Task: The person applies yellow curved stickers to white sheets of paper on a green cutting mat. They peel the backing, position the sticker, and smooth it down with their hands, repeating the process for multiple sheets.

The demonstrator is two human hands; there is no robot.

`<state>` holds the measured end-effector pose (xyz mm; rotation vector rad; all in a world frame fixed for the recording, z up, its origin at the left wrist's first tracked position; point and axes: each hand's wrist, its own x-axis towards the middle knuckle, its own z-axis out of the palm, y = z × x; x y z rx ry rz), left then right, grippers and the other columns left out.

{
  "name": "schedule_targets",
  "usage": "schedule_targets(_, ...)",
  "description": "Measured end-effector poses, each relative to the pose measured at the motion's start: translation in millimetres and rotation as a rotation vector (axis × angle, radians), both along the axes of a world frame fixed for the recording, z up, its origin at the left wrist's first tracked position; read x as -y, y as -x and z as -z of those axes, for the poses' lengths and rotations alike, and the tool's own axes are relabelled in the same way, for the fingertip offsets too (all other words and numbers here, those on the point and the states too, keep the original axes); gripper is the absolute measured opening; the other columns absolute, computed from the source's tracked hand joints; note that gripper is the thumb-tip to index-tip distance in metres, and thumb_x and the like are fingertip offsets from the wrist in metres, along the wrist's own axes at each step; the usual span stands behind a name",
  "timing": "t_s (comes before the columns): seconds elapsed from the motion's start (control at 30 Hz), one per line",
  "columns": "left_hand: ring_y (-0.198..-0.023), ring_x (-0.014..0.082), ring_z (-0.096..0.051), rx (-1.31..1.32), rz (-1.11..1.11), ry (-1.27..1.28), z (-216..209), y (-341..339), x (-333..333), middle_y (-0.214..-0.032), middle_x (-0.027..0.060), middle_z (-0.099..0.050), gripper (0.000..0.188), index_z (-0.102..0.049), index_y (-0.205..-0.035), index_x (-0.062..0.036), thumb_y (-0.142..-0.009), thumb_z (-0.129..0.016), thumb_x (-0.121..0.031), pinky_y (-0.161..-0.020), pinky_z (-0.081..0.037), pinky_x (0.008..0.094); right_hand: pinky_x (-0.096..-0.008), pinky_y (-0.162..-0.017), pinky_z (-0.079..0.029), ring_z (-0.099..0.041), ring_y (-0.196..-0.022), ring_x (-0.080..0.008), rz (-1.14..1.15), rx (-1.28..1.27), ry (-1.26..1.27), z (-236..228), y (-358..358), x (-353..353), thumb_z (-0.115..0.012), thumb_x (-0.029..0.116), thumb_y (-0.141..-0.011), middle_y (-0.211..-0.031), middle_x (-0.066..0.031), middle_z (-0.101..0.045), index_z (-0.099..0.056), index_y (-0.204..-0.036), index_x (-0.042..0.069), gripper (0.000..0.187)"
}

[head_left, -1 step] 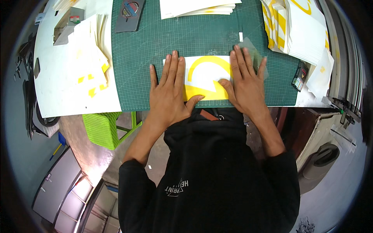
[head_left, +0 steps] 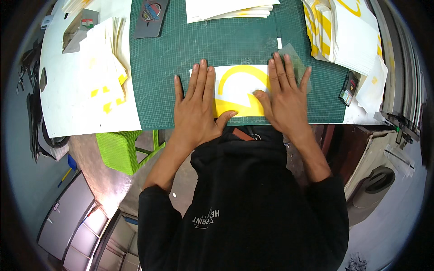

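A white sheet with a yellow curved print (head_left: 244, 92) lies flat on the green cutting mat (head_left: 203, 45), close to the table's front edge. Flat on its left end rests my left hand (head_left: 194, 106), fingers stretched out and pointing away from me, thumb over the yellow lower band. My right hand (head_left: 287, 97) lies spread over the sheet's right end, its thumb reaching in across the print. Both palms hide the sheet's side edges. Partly under the right fingers is a thin translucent sheet (head_left: 296, 63). Neither hand grips anything.
White papers are stacked (head_left: 230, 11) at the mat's far edge. Yellow-and-white stacks (head_left: 352, 40) stand at the right, with a small black box (head_left: 349, 88) nearby. More sheets (head_left: 101, 58) lie left of the mat. A dark grey card (head_left: 150, 18) sits at the far left; a green stool (head_left: 117, 151) stands below.
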<state>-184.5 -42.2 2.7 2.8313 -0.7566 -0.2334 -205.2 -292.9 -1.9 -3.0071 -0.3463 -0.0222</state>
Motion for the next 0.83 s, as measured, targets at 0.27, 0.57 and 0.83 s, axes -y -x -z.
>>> schedule_targets(0.27,-0.163,0.0407,-0.016,-0.001,-0.004,0.052,2,0,0,-0.174,0.0266,-0.020,0.110,-0.026,-0.165,0.0048,-0.094,-0.057,-0.073,-0.126,-0.008,0.0690,-0.0728,-0.123,-0.013,-0.031,-0.158,-0.0383,-0.014,-0.089,-0.111,-4,49,-17,-0.055,0.052,-0.104,-0.169,-0.0174,-0.037,-0.045,-0.156,0.000,0.074)
schedule_targets(0.57,-0.162,0.0429,-0.020,0.087,-0.239,0.294,13,22,40,-0.172,0.0277,-0.023,0.096,-0.033,-0.162,0.0041,-0.097,-0.068,-0.056,-0.125,-0.007,0.0711,-0.0562,-0.093,-0.040,-0.060,-0.106,-0.0329,0.571,0.285,-0.267,12,2,49,-0.080,0.036,-0.094,-0.107,-0.0172,-0.060,-0.066,-0.115,0.000,0.044)
schedule_targets(0.83,-0.162,0.0429,-0.018,-0.002,-0.087,0.143,3,23,-10,-0.173,0.0219,-0.027,0.082,-0.034,-0.164,-0.0032,-0.102,-0.064,-0.047,-0.125,-0.004,0.0733,-0.0448,-0.085,-0.050,-0.067,-0.090,-0.0285,0.757,0.153,-0.846,0,23,56,-0.092,0.028,-0.084,-0.105,-0.0132,-0.071,-0.061,-0.127,0.004,0.058)
